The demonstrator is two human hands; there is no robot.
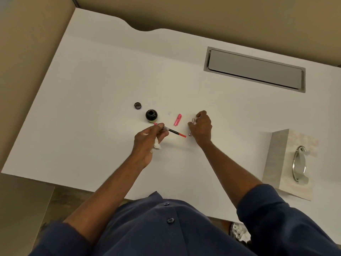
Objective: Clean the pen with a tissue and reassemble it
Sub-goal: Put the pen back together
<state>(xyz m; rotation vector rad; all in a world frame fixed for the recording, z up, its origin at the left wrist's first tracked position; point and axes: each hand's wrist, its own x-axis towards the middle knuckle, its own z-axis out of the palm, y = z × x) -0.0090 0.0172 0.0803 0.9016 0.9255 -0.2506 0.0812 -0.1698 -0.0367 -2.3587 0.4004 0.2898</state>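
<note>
My left hand [150, 139] grips the pen's inner section [173, 131], a thin black and clear piece with pink ends, held slanted just above the white desk [92, 89]. A crumpled white tissue [156, 145] is tucked in the same hand's palm. My right hand [201, 126] rests on the desk with its fingers around a slim silver pen barrel [191, 126] that lies there. A pink pen cap [177, 120] lies on the desk between my two hands.
An open black ink bottle [151, 116] stands just beyond my left hand, its dark lid [137, 105] further back left. A tissue box [289, 163] with a chrome slot sits at the right edge. A grey cable flap [255, 70] is set into the desk at the back.
</note>
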